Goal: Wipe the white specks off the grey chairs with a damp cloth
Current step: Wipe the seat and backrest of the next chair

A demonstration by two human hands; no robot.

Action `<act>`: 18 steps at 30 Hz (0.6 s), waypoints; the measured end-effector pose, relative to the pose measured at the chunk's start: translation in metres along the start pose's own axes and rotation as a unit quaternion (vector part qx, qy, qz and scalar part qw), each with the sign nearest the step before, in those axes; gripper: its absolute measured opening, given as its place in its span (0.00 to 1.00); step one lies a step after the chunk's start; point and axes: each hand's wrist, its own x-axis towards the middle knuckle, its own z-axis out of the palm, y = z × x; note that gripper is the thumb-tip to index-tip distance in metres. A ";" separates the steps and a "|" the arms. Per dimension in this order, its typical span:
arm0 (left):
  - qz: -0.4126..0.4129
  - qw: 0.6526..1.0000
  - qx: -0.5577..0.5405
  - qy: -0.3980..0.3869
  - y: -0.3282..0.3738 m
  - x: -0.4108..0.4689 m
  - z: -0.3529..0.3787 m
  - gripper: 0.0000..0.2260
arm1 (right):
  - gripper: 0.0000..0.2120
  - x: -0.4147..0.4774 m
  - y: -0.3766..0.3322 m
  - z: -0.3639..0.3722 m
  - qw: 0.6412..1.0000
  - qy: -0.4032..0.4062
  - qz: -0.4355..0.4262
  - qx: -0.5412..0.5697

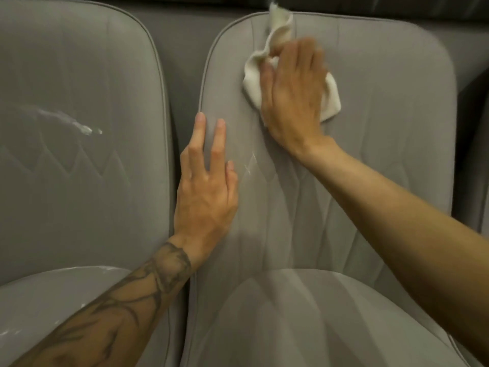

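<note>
Chairs: we see two grey upholstered chairs side by side, the left chair (pixel 79 115) and the right chair (pixel 383 128), each with piped edges and stitched zigzag seams across the backrest.
Cloth: the cream-white cloth (pixel 332 99) is crumpled against the upper backrest of the right chair, one loose end trailing up over the chair's top edge.
Right hand: our right hand (pixel 293 94) lies palm-down on the cloth, pressing it to the fabric; the fingers are blurred, so we cannot tell whether they curl into the cloth or merely lie flat on it.
Left hand: our left hand (pixel 206 186) rests open and flat on the left edge of the right chair's backrest, fingers spread, gripping nothing; the forearm below it is tattooed.
White marks, left chair: a white smear (pixel 84 128) streaks the left backrest, with a small speck just beside it; more white flecks (pixel 87 268) sit along the rim of the left seat cushion.
White marks, right chair: thin white scratch-like lines (pixel 250 165) cross just beside our left hand.
Hard to make out: most of the cloth is hidden under the hand, and we cannot tell whether it is damp.
Cut off: both seat cushions run out of frame at the bottom, and the left chair at the left.
</note>
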 end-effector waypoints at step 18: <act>0.112 0.979 0.146 -0.088 -0.063 0.045 -0.055 0.27 | 0.18 0.022 -0.016 -0.010 0.988 -0.071 -0.121 0.056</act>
